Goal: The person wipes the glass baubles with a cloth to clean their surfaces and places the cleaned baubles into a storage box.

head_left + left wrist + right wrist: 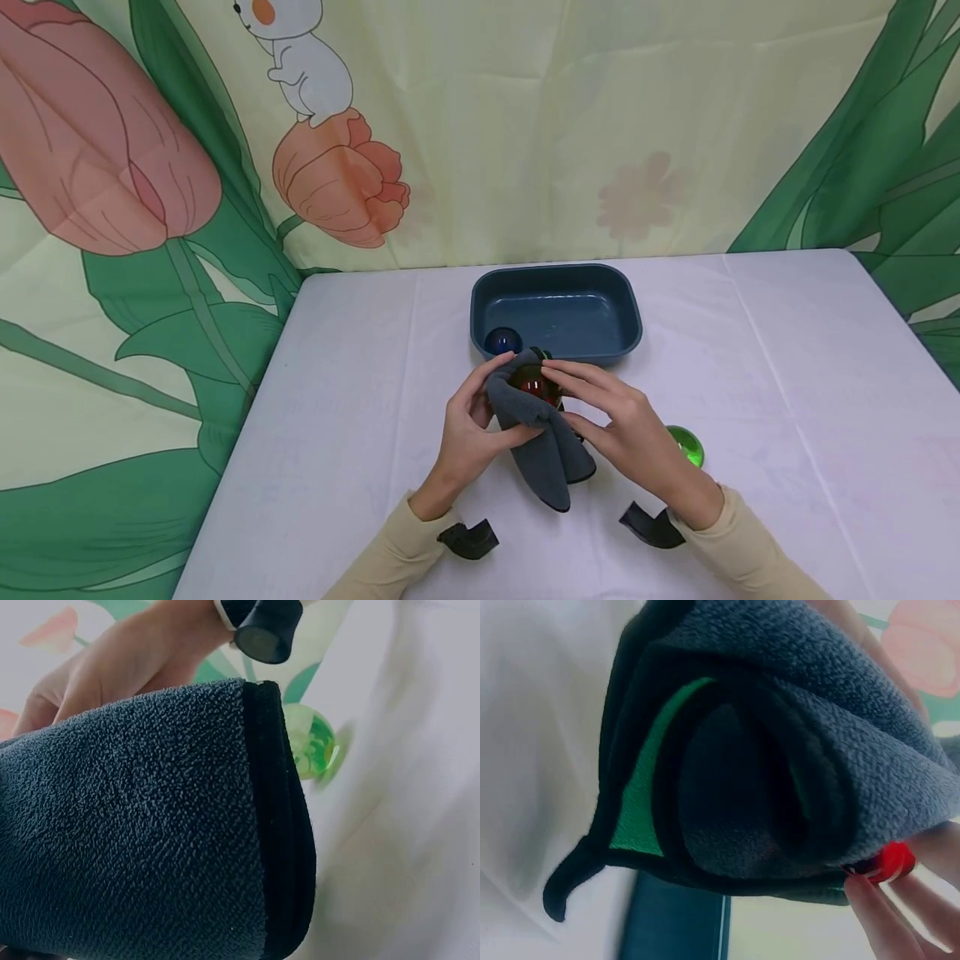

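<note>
A dark grey cloth (536, 425) with black edging wraps around a shiny red ball (534, 385) above the table. My left hand (474, 433) grips the cloth from the left, its thumb across the front. From the right, my right hand (611, 417) holds the ball, fingertips on its upper side and thumb lower down by the cloth. The right wrist view shows the cloth's folds, a green underside, and a bit of the red ball (896, 861) beside fingertips. Cloth (142, 817) fills much of the left wrist view and hides the ball there.
Just beyond my hands stands a dark blue plastic basin (558, 312), a dark blue ball (502, 340) in its near left corner. A clear green ball (686, 446) lies on the white table (352, 433) by my right wrist. A patterned curtain (510, 150) hangs behind.
</note>
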Motion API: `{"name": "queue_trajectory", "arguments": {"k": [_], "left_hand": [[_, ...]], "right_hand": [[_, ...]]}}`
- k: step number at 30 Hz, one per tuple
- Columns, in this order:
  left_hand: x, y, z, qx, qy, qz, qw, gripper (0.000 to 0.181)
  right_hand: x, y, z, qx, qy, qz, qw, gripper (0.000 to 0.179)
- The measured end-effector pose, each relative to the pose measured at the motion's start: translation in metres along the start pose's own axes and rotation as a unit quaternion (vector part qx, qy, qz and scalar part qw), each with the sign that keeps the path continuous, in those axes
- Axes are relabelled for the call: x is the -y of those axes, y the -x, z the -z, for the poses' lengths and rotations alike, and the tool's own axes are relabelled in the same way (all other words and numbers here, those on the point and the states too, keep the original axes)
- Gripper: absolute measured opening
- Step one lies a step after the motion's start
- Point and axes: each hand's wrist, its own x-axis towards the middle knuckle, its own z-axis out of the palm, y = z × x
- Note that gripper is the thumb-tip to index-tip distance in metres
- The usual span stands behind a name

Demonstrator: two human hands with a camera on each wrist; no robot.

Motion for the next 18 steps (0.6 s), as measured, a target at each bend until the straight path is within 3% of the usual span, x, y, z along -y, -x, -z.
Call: {"name": "queue_trajectory", "arguments": {"k": [8,18], "left_hand": [[0.0012,-0.0005,-0.0003,0.002,0.001,-0.009,1.0000,0.077],[0.0046,-0.0002,0.0005,-0.014,-0.004,-0.026,0.9995,0.072]], "right_hand": [[-0.0008,0.0008,-0.0046,-0.013,-0.030,-0.072,0.9968,0.065],[-0.0012,-0.0007,0.0001,0.021,-0.020,-0.064,0.9975,0.067]]}}
